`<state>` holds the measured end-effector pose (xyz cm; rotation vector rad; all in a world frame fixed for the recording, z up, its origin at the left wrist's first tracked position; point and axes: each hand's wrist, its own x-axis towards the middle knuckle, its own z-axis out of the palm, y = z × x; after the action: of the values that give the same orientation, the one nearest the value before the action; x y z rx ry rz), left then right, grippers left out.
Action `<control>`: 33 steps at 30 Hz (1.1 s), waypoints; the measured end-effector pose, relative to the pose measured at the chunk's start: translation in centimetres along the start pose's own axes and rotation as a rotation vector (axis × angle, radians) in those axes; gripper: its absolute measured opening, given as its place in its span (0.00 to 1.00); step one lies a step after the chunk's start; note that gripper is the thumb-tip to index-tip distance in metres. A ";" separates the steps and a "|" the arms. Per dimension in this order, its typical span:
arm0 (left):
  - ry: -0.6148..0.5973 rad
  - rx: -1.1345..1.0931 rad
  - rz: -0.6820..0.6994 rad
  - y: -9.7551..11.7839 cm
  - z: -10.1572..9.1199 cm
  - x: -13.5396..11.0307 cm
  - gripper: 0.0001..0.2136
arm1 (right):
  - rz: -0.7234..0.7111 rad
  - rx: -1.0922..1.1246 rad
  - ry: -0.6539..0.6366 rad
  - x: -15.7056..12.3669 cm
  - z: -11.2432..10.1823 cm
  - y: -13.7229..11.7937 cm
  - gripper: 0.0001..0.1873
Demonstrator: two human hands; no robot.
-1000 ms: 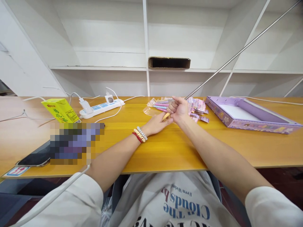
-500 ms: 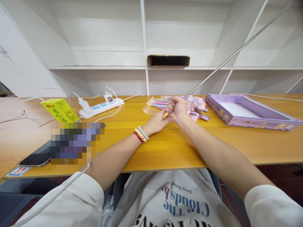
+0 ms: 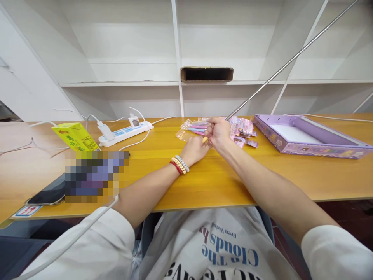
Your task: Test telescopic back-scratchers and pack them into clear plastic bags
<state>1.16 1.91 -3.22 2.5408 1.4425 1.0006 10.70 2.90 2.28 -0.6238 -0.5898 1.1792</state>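
Note:
A long, thin metal rod point(image 3: 279, 69) slants up to the right from my hands and runs out of the top of the view. My right hand point(image 3: 219, 133) is closed round its lower part. A rounded yellowish end point(image 3: 205, 139) of the rod pokes out between the hands. My left hand point(image 3: 194, 150) is closed at that end, touching the right hand; its fingertips are mostly hidden. Just behind the hands lies a pile of pink and purple packets point(image 3: 243, 128), with pens in clear wrap point(image 3: 198, 128) at its left.
A purple open box point(image 3: 314, 149) stands to the right. On the left are a white power strip point(image 3: 126, 133) with plugs, a yellow-green carton point(image 3: 76, 137) and a dark phone point(image 3: 48, 190). White shelving rises behind the table point(image 3: 204, 186), holding a cardboard box point(image 3: 206, 74).
My left hand has rolled over slightly, and less of the yellowish end shows. The right fingers have curled tighter around the rod, whose upper part has shifted a little left.

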 end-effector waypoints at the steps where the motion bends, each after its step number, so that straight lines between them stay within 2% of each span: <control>1: -0.003 -0.002 -0.001 0.0 0.0 0.0 0.19 | 0.000 0.002 0.010 0.0 0.1 0.0 0.19; 8: -0.013 -0.021 0.010 0.3 -0.1 0.5 0.23 | 0.008 -0.024 0.054 0.1 0.5 -0.9 0.18; 15: -0.023 -0.011 0.007 0.5 -0.5 0.8 0.21 | 0.029 0.018 0.040 0.8 0.0 -1.0 0.18; 19: -0.055 -0.077 0.031 0.2 -1.1 0.8 0.18 | 0.048 0.078 -0.112 0.6 -0.5 -0.9 0.18; 23: -0.044 -0.133 -0.044 0.0 -1.8 0.8 0.17 | 0.100 0.104 -0.304 0.0 -0.8 -1.0 0.17; 26: -0.030 -0.188 -0.082 -0.1 -2.0 0.8 0.17 | 0.172 0.031 -0.420 -0.5 -1.0 -0.9 0.13; 28: -0.023 -0.225 -0.077 -0.2 -2.0 0.8 0.17 | 0.211 -0.034 -0.483 -0.6 -1.1 -0.7 0.14; 30: -0.021 -0.260 -0.067 -0.1 -2.0 0.7 0.16 | 0.190 -0.043 -0.490 -0.7 -1.1 -0.5 0.18; 33: -0.024 -0.308 -0.026 0.0 -1.9 0.5 0.14 | 0.099 0.009 -0.427 -0.9 -1.0 -0.3 0.25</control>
<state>0.32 1.79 -1.46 2.3009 1.2033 1.0888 11.32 1.88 1.72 -0.3961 -0.9200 1.4203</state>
